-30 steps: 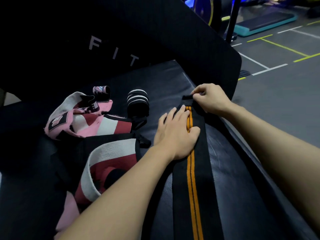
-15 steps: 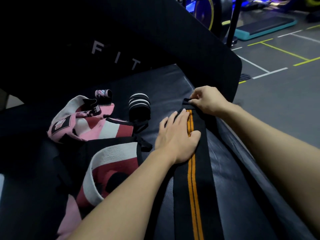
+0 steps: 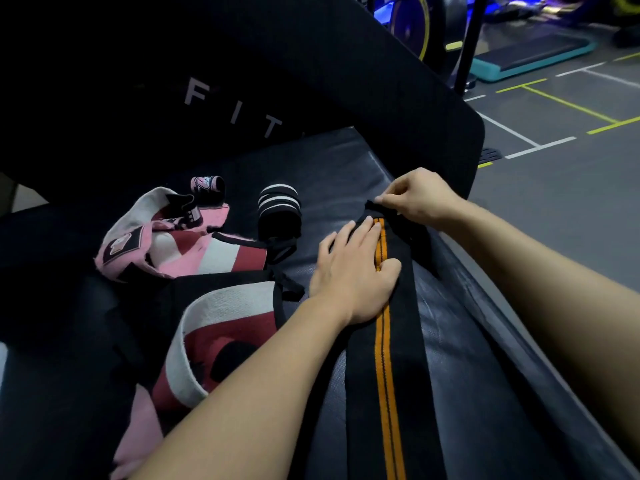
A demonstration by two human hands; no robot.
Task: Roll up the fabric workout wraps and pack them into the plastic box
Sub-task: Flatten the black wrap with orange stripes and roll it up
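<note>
Black wrap [image 3: 388,358] (orange-striped) flat on pad, striped roll [image 3: 279,211] upright

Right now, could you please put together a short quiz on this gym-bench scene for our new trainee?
1. True or false: the left hand lies flat on the long black fabric wrap with orange stripes.
2. What is the right hand doing? A) resting on the floor B) pinching the far end of that wrap C) holding the pink roll
3. Fill in: the rolled-up black wrap with white stripes stands on the black padded ____.

Key: 1 true; 2 B; 3 bench. The small pink rolled wrap is untouched, and no plastic box is in view.
</note>
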